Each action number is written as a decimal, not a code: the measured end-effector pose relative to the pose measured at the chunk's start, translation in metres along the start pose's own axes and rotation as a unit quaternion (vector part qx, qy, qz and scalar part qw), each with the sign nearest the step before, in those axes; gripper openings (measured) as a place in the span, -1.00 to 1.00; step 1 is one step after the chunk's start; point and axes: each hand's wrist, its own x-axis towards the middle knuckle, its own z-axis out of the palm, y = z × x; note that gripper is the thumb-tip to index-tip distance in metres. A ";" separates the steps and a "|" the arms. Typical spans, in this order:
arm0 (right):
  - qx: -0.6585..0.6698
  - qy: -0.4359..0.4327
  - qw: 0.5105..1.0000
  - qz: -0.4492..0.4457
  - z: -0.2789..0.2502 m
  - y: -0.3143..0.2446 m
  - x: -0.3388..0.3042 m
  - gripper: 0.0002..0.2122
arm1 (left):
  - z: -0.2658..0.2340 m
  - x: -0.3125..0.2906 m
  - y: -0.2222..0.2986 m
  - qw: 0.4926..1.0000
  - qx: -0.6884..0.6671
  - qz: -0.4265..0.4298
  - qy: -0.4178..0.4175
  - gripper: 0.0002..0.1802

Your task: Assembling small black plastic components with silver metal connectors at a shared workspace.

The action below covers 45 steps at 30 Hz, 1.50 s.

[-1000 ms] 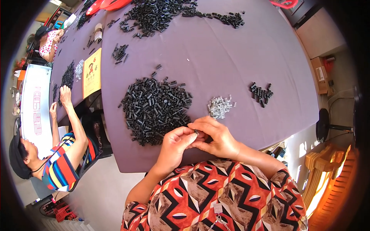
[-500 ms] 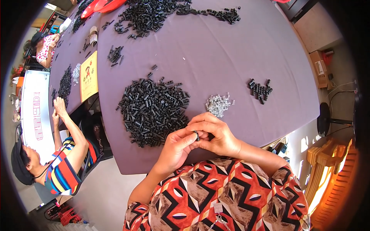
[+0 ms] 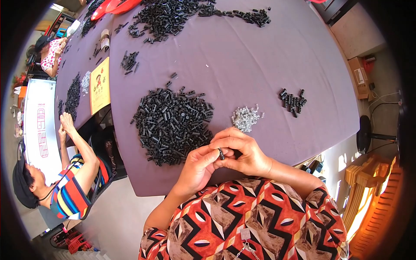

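Note:
At the table's near edge my left hand (image 3: 200, 167) and my right hand (image 3: 242, 151) meet fingertip to fingertip. Both are closed on one small black cylindrical plastic piece (image 3: 221, 154), pinched between thumbs and fingers; most of it is covered. Just beyond my left hand lies a large heap of black cylindrical pieces (image 3: 171, 121). A small pile of shiny silver metal springs (image 3: 245, 118) sits beyond my right hand. Farther right is a small group of black pieces (image 3: 292, 102), apart from the big heap.
A purple-grey cloth (image 3: 260, 65) covers the table. Another black heap (image 3: 160, 19) and a red basin (image 3: 121, 6) lie at the far side. A yellow booklet (image 3: 100, 86) is at the left. A person in a striped top (image 3: 76, 186) works there, a second one farther off.
My fingers have shifted slightly, and a little more of the black piece shows between my thumbs. The piles look the same.

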 end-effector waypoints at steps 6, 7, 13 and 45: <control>-0.032 0.008 0.999 -0.038 0.002 0.002 0.001 -0.55 | 0.001 -0.001 0.001 1.000 0.005 0.003 0.005 -0.72; -0.048 0.006 0.998 -0.034 0.003 0.001 0.000 -0.54 | 0.001 -0.001 0.001 1.000 0.010 -0.002 0.013 -0.72; -0.066 0.006 0.997 -0.032 0.003 0.000 -0.001 -0.53 | 0.008 -0.001 0.003 0.999 0.014 -0.021 0.029 -0.73; -0.082 0.004 0.991 -0.103 0.003 0.009 0.000 -0.56 | -0.012 -0.002 -0.004 0.999 -0.016 -0.017 -0.043 -0.75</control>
